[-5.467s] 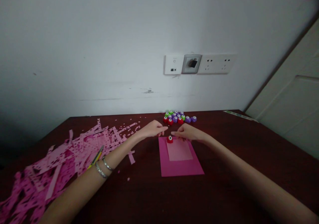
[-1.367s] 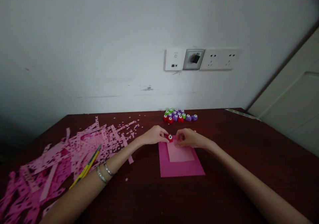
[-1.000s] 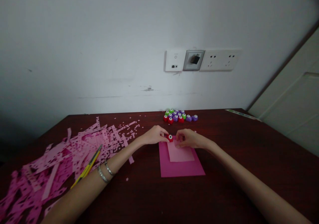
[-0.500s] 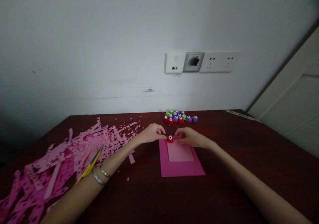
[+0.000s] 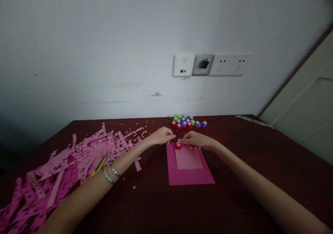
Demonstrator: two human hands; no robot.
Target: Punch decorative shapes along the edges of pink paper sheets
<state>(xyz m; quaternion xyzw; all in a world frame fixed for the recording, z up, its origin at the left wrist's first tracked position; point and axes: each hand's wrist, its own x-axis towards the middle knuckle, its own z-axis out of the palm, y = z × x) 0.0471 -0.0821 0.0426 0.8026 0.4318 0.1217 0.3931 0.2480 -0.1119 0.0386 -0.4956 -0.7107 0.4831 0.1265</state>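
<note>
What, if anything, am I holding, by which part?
Can't tell. Your right hand is at the red punch, on its right; your left hand is nearby; grips unclear.

Between the left hand (image 5: 161, 136) and the right hand (image 5: 195, 139), a small red punch (image 5: 178, 146) looks like smooth plastic. Nearer than both hands, pale pink paper (image 5: 189, 160) and the magenta sheet (image 5: 191, 177) beneath it look matt and smooth. Left of the left hand, scraps (image 5: 59, 160) are thin matt paper. Behind that hand, two bracelets (image 5: 107, 176) are shiny silvery metal. Below both hands, the tabletop (image 5: 255, 140) looks like dark, faintly glossy wood.
</note>
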